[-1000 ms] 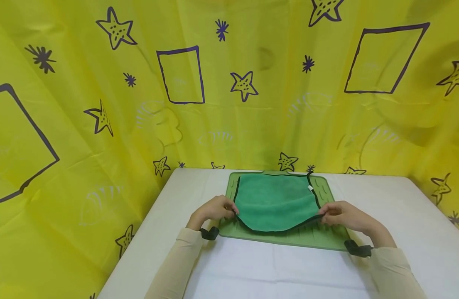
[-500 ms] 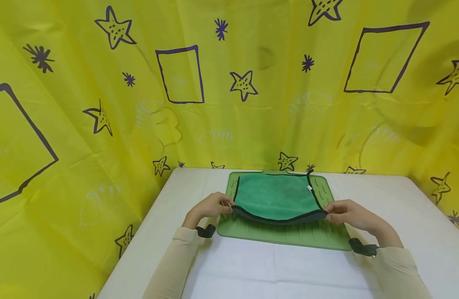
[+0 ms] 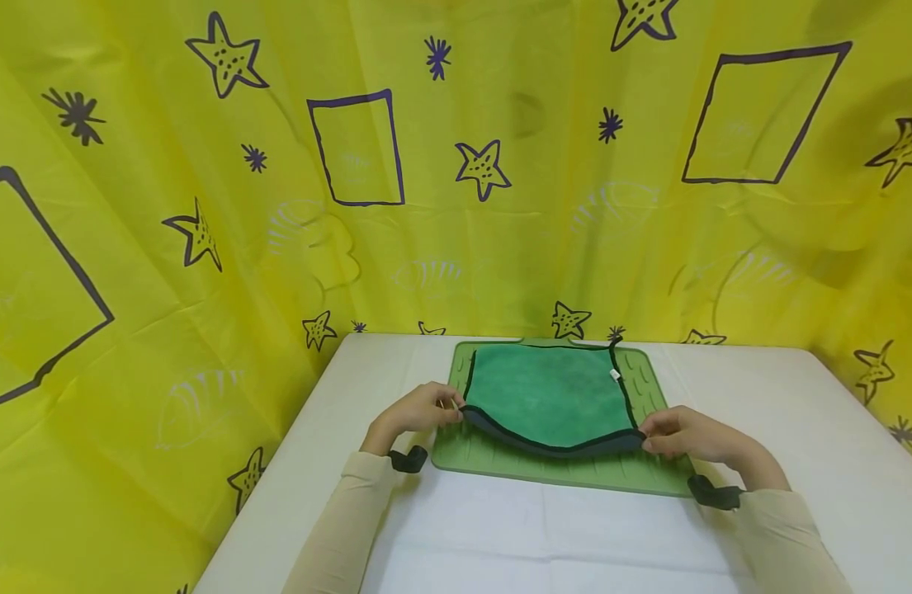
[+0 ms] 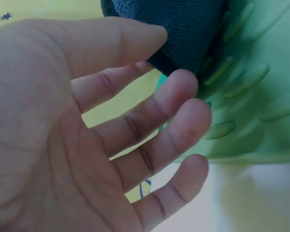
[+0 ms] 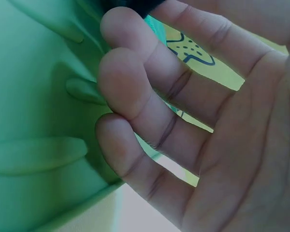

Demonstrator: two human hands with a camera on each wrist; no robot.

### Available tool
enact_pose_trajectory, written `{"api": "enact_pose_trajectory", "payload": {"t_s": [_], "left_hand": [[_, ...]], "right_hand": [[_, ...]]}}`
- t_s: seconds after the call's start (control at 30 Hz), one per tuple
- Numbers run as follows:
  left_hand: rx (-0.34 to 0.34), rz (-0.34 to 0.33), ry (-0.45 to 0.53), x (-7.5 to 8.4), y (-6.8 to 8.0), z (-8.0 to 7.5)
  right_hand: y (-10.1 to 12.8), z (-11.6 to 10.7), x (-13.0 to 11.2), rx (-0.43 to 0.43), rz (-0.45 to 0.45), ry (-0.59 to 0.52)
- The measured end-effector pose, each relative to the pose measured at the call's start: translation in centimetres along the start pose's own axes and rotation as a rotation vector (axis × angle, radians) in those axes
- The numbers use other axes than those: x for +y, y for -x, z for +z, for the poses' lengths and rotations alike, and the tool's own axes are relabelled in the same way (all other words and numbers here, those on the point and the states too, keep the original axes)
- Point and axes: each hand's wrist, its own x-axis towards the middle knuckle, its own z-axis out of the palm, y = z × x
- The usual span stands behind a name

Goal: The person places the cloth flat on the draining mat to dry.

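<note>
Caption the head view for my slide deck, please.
Both hands, left hand and right hand, pinch a green cloth's near corners.

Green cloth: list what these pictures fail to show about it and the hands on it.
- Right wrist view: the cloth is cut off by the top edge.
- Left wrist view: the left hand fills the frame.
- Head view: the right hand hides its fingertips; the white tag is too small to read.

Light was bright, even and soft, with only faint shadows under the hands (image 3: 418, 411) on the bench (image 3: 760, 388). The head view bent at its edges. Both wrist views were dim, bluish and blurred close up.
</note>
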Motion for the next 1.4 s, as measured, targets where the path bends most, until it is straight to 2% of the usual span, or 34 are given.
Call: {"api": "enact_pose_trajectory", "payload": {"t_s": [0.23, 0.6, 0.83, 1.03, 1.13, 1.23, 1.4], "left_hand": [[-0.063, -0.019, -0.041, -0.2, 0.0, 0.3], [-0.074, -0.015, -0.096, -0.6, -0.3, 0.4], [-0.005, -0.017, -0.059, -0.5, -0.4, 0.4], [0.095, 0.014, -0.069, -0.5, -1.0, 1.0], [0.114, 0.024, -0.08, -0.5, -1.3, 1.5], [0.084, 0.022, -0.09, -0.5, -1.6, 1.8], [0.004, 0.001, -0.094, -0.5, -1.3, 2.2]], "right_hand": [[0.4, -0.3, -0.1, 0.0, -0.006, 0.019], [0.8, -0.4, -0.3, -0.008, -0.004, 0.013], [0.9, -0.5, 0.1, -0.124, -0.032, -0.069], [0.8, -0.5, -0.1, -0.117, -0.002, -0.082], [0.7, -0.4, -0.2, -0.129, 0.007, -0.098], [0.7, -0.4, -0.4, -0.113, 0.023, -0.089], [0.7, -0.2, -0.9, -0.007, 0.084, 0.001]]}}
